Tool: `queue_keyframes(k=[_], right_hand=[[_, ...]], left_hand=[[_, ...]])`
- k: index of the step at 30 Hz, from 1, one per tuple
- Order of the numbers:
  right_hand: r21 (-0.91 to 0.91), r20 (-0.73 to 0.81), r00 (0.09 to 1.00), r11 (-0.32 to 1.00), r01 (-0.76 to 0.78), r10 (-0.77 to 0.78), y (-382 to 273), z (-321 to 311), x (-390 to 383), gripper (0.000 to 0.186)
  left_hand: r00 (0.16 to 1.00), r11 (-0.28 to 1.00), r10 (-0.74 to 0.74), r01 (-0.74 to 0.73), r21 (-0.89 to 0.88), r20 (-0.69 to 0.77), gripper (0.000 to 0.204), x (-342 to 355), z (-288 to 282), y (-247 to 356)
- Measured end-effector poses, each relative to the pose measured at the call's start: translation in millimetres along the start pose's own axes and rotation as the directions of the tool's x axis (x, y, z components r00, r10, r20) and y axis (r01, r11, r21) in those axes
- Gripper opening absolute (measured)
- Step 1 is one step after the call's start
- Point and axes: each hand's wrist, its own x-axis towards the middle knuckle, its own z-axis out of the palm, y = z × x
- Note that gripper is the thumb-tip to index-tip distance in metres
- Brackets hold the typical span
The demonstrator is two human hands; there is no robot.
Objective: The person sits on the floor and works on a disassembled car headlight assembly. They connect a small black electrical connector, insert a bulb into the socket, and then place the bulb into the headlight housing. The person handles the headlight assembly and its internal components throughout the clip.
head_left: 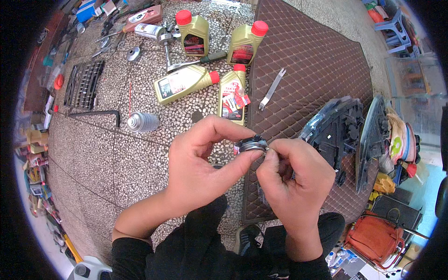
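In the middle of the head view, my left hand (196, 168) holds a small round dark part with shiny metal rims (250, 145) between thumb and index finger. My right hand (296, 179) is closed in a pinch at the part's right edge, on something small there that is too hidden to name. Just beyond my hands, an upright yellow-gold bottle with a red cap (232, 115) stands at the edge of a brown quilted mat (303, 56).
More yellow-gold bottles (193, 39), a spray can (142, 122), a black L-shaped bar (95, 113), a socket set (84, 84) and tools lie on the speckled floor (98, 172). A silver flat tool (272, 89) and large dark panels (340, 121) lie rightward. A red seat (371, 235) is lower right.
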Motion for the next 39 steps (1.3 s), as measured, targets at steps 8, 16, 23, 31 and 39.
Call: queue_keyframes(k=[8,16,23,31,39], right_hand=[[0.209,-0.247,0.940,0.960,-0.185,0.235,6.3,-5.2,-7.2,0.012],[0.362,-0.028,0.957,0.896,-0.258,0.287,4.4,-11.6,-10.9,0.012],[0.378,0.077,0.973,0.897,-0.231,0.218,3.1,-12.6,-12.2,0.012],[0.305,0.090,0.989,0.942,-0.139,0.117,0.2,-23.7,-9.2,0.013],[0.265,-0.019,1.000,0.964,0.024,-0.019,2.8,-17.1,1.3,0.024]], left_hand=[[0.984,0.961,-0.176,0.169,-0.219,-0.015,0.028,5.0,-5.7,3.9],[0.981,0.931,-0.190,0.191,-0.310,0.034,0.029,7.1,-6.2,2.8],[0.984,0.929,-0.173,0.179,-0.324,0.046,0.030,5.7,-7.1,3.7],[0.986,0.929,-0.146,0.164,-0.333,0.078,0.032,3.9,-7.7,5.2],[0.991,0.933,-0.096,0.121,-0.339,0.091,0.032,2.3,-7.6,5.9]])
